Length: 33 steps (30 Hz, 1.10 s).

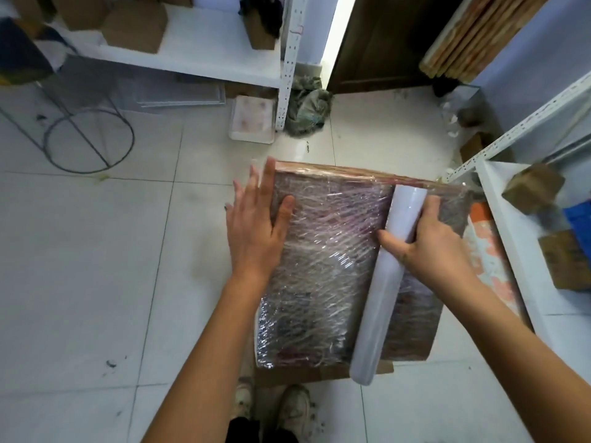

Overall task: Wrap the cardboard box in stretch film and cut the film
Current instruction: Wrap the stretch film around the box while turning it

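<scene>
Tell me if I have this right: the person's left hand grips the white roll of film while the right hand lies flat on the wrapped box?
Not quite: the hands are swapped. In the head view the right hand grips the roll of film, and the left hand lies flat on the wrapped box.

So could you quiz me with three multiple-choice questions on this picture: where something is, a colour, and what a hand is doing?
1. Where does the film roll lie?
A. across the wrapped box
B. on the shelf
C. on the floor tiles

2. What colour is the roll?
A. black
B. white
C. green

3. What is the left hand doing?
A. gripping scissors
B. clenched, empty
C. pressing flat on the box's left edge

Answers: 1 A, the right hand grips it on the box; 2 B, it looks white; 3 C, its fingers are straight.
</scene>
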### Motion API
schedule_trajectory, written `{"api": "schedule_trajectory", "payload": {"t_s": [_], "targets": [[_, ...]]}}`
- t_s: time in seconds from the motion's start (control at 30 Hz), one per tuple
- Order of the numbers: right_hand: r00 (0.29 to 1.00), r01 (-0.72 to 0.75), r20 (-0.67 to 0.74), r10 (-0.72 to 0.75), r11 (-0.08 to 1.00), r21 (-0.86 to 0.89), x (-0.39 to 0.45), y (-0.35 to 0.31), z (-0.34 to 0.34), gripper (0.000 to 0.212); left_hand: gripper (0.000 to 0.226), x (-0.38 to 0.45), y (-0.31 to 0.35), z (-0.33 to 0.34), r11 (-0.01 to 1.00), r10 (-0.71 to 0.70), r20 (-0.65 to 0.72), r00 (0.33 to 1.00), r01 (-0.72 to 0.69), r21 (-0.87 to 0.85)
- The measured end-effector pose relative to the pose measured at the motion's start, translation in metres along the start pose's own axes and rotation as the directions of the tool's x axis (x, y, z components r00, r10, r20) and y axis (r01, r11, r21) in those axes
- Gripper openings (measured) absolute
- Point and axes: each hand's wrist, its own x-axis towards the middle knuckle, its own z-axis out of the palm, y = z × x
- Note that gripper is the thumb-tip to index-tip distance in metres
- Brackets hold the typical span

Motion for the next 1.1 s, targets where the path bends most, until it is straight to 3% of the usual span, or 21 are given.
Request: {"api": "schedule_trajectory", "payload": {"t_s": [0.03,0.1,0.17,0.23,0.27,0.33,0.43,0.53,0.67,0.73,0.87,0.9,1.0,1.1], "targets": [[1.0,0.01,-0.001,-0.01,1.0,0.009,0.002,0.001,0.001,0.083,0.062,-0.003,0.002,-0.002,0.991,0.055,-0.074,0.996,-0.045,0.128],[1.0,0.019,-0.005,-0.019,0.999,0.031,0.006,0.004,0.0,0.081,0.061,-0.023,0.007,0.0,0.927,0.292,-0.142,0.946,-0.243,0.284],[0.999,0.033,-0.005,-0.032,0.998,0.05,0.014,0.007,-0.002,0.081,0.06,-0.066,0.003,0.016,0.734,0.614,0.01,0.789,-0.576,0.359],[0.999,0.037,0.0,-0.037,0.997,0.07,0.022,0.008,-0.005,0.081,0.063,-0.113,-0.019,0.04,0.485,0.749,0.298,0.592,-0.796,0.363],[0.999,0.041,0.002,-0.041,0.996,0.081,0.025,0.006,-0.006,0.081,0.066,-0.132,-0.034,0.049,0.384,0.738,0.432,0.519,-0.849,0.363],[0.999,0.051,0.0,-0.051,0.994,0.098,0.03,0.003,-0.007,0.078,0.07,-0.15,-0.056,0.058,0.25,0.664,0.607,0.436,-0.895,0.37],[0.998,0.065,0.01,-0.067,0.991,0.118,0.031,0.003,-0.006,0.075,0.07,-0.151,-0.066,0.06,0.08,0.604,0.709,0.365,-0.912,0.401],[0.998,0.048,0.024,-0.051,0.989,0.14,0.029,0.006,-0.008,0.074,0.069,-0.152,-0.063,0.06,0.053,0.559,0.755,0.342,-0.924,0.379],[0.998,0.044,0.031,-0.05,0.986,0.161,0.028,0.006,-0.007,0.076,0.074,-0.155,-0.067,0.056,-0.099,0.549,0.822,0.151,-0.965,0.243],[0.998,0.044,0.039,-0.051,0.984,0.17,0.029,0.005,-0.006,0.076,0.068,-0.152,-0.067,0.054,-0.107,0.595,0.797,0.105,-0.972,0.209],[0.998,0.023,0.05,-0.033,0.984,0.176,0.029,0.007,-0.008,0.077,0.049,-0.146,-0.045,0.048,0.107,0.727,0.665,0.174,-0.984,0.141],[0.998,0.022,0.052,-0.031,0.986,0.166,0.029,0.008,-0.007,0.078,0.051,-0.14,-0.038,0.046,0.143,0.746,0.628,0.221,-0.974,0.173],[0.998,0.018,0.054,-0.026,0.987,0.157,0.027,0.007,-0.005,0.082,0.068,-0.102,-0.024,0.043,0.282,0.729,0.511,0.455,-0.88,0.381],[0.998,0.018,0.058,-0.028,0.986,0.165,0.028,0.007,-0.006,0.081,0.057,-0.077,-0.022,0.044,0.338,0.678,0.523,0.517,-0.851,0.403]]}}
